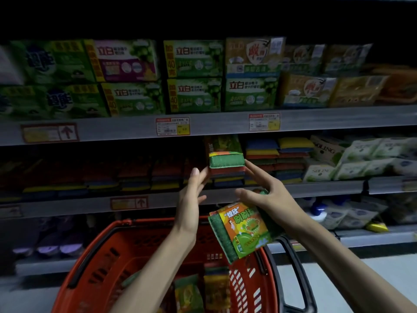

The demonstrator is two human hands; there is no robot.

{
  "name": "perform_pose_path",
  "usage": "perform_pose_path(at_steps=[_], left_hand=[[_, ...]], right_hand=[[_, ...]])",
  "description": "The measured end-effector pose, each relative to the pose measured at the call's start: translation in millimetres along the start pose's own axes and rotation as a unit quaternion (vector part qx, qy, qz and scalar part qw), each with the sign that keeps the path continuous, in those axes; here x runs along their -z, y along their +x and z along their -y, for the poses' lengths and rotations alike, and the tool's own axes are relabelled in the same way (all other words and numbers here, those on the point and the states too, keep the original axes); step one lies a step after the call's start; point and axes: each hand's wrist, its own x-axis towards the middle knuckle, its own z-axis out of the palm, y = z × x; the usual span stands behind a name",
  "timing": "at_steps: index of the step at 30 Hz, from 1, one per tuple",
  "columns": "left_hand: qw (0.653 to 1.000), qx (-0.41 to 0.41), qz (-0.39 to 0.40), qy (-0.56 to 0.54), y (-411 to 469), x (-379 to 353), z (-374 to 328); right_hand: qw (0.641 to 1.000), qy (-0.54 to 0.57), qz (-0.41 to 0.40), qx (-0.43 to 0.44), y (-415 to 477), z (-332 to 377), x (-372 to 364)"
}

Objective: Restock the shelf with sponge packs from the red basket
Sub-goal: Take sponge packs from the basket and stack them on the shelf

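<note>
Although the scene is dimly lit, the red basket (94, 263) is plainly seen at the bottom of the view and is taken as the reference for every position below. Up and to the left of the basket, low rows of sponge packs (135, 177) are shown on the middle shelf (67, 206). Inside the basket, further loose packs (203, 292) are seen lying near its front wall. Directly above the basket, the left hand (191, 199) is raised with its fingers straight and slightly spread. Its fingertips are laid against the left side of a taller sponge stack (226, 170) on the same shelf, and nothing is gripped by it. The stack is topped by a green-edged pack (225, 162).

Above the basket's right rim, the right hand (268, 197) is shown with its upper fingers stretched to touch the right side of that stack. A sponge pack with an orange and green label (243, 231) is held tilted beneath its palm, clear of the basket. The fingers holding it are mostly hidden. Up and to the right of the basket, multicoloured sponges (277, 159) and white packets (361, 159) are seen on the shelf. High above the basket, green boxes (194, 75) are stacked over a price tag (172, 126).
</note>
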Motion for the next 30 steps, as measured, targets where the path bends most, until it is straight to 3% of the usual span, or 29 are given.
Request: perform_pose_path(at_steps=[14, 30], left_hand=[[0.999, 0.014, -0.014, -0.044, 23, -14, 2], [0.992, -0.026, -0.1, 0.067, 43, -19, 3]], right_hand=[[0.999, 0.002, -0.042, 0.003, 24, -7, 1], [0.997, -0.004, -0.081, -0.021, 17, 1, 4]])
